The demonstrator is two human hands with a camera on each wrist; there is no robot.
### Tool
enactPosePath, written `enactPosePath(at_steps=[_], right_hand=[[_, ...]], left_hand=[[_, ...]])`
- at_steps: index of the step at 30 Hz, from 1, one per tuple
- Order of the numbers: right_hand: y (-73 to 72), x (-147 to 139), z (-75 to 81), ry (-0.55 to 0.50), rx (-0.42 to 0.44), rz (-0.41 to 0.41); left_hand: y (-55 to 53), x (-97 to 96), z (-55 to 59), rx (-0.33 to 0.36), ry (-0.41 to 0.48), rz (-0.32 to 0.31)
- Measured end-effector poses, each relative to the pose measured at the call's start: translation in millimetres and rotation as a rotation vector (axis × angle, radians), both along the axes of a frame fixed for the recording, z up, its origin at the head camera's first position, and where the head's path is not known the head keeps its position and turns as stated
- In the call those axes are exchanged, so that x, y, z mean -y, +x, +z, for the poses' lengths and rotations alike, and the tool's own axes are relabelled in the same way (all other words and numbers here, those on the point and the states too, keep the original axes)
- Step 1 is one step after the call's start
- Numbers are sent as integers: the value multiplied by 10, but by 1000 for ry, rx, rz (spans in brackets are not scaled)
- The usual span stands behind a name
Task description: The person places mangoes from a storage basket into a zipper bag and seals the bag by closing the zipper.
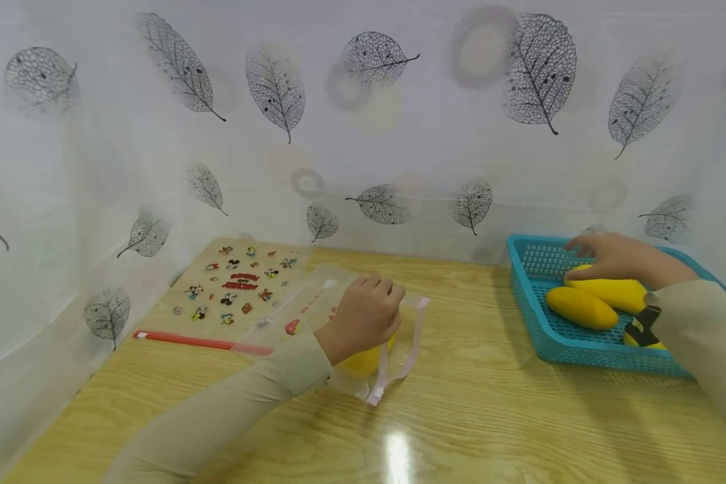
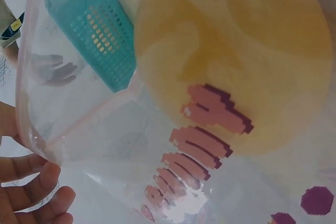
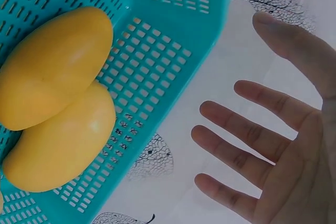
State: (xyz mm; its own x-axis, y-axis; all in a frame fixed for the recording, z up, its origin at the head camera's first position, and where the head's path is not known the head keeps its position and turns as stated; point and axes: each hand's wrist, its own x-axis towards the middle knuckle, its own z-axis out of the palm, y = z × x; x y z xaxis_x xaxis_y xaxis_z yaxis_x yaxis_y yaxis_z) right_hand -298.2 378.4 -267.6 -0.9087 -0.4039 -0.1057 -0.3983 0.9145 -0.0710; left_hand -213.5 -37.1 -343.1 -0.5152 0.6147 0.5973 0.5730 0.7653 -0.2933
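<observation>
My left hand (image 1: 363, 316) pinches the edge of a clear zip bag (image 1: 404, 346) with a pale pink slider strip. Inside the bag lies a yellow mango (image 1: 363, 363), blurred behind the printed plastic in the left wrist view. At the right, a blue plastic basket (image 1: 538, 336) holds yellow mangoes; one mango (image 1: 583, 308) lies in front of another mango (image 1: 611, 294), and a third is partly hidden by my right wrist. Over the basket is my right hand (image 1: 611, 259), its fingers spread and apart from the fruit in the right wrist view (image 3: 283, 156).
Another clear bag (image 1: 218, 296) with cartoon prints and a red slider strip (image 1: 187, 341) lies flat at the left, partly under the held bag. A leaf-printed white curtain (image 1: 423, 134) stands behind the wooden table (image 1: 472, 417).
</observation>
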Motion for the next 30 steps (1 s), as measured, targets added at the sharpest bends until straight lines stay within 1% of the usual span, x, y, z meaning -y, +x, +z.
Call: enactPosePath(at_steps=[12, 18, 22, 26, 30], right_hand=[[-154, -94, -84, 20, 51, 16], [-237, -176, -194, 37, 126, 26], [-288, -228, -246, 37, 186, 27], [-318, -261, -287, 34, 234, 9], [-351, -297, -350, 30, 271, -31]], left_hand=[[4, 7, 5, 0, -3, -2], [-12, 3, -16, -8, -11, -3], [-9, 3, -15, 0, -17, 3], [-12, 5, -18, -6, -23, 9], [-14, 9, -21, -21, -21, 7]])
